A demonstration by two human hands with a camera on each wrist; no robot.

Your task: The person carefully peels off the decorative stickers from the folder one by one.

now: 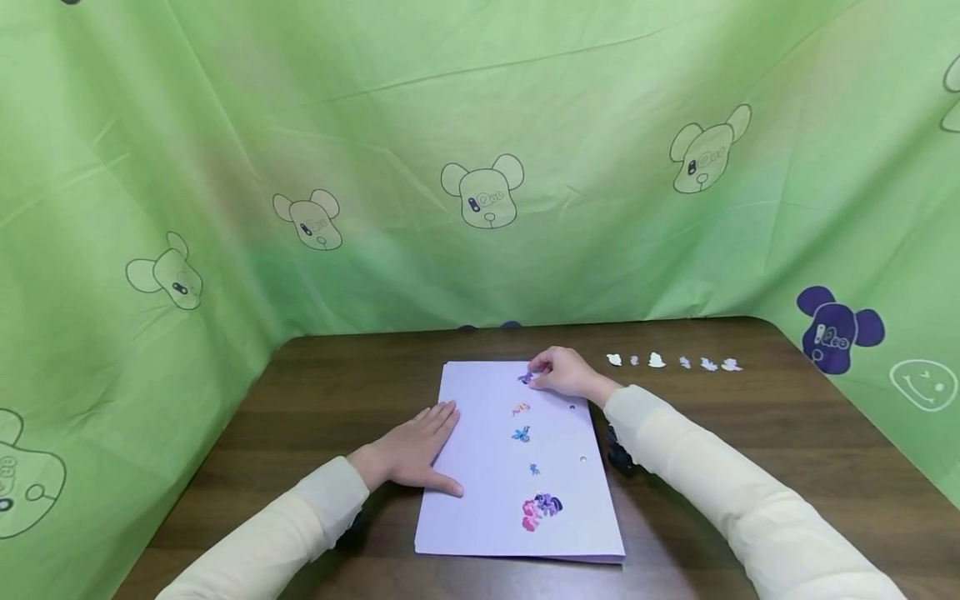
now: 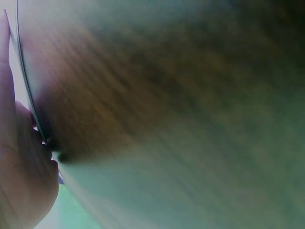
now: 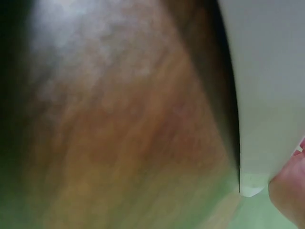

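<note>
Resting palm-down with the left hand (image 1: 420, 446) across the left edge of a white paper stack (image 1: 472, 525), fingers straight and thumb stretched well apart on the near side. Reaching over the stack's far right part with the right hand (image 1: 566, 372), fingers bent and thumb drawn in, pinching a small purple sticker (image 1: 526, 378) close to the far edge. Hard to tell from this angle whether flat on the paper or slightly raised.

On the paper, just nearer than the right fingertips: an orange sticker (image 1: 521, 408), then a winged blue sticker (image 1: 521, 434). To the right of the left thumb and well apart from it: a tiny blue sticker (image 1: 534, 469). Nearer to the person than both hands: a large purple sticker (image 1: 550, 504), with a pink sticker (image 1: 530, 515) right up against its left side. Close to the near side of the right hand, toward the stack's right edge: two small round spots (image 1: 583, 459).

Under the right wrist, beside the stack: a dark object (image 1: 617, 454), partly covered by the cream sleeve (image 1: 697, 471). To the right of the right hand, on the brown wooden table (image 1: 315, 417): a row of six pale pieces (image 1: 657, 360). Beyond both hands: a green curtain (image 1: 390, 283) printed with round-eared heads.
</note>
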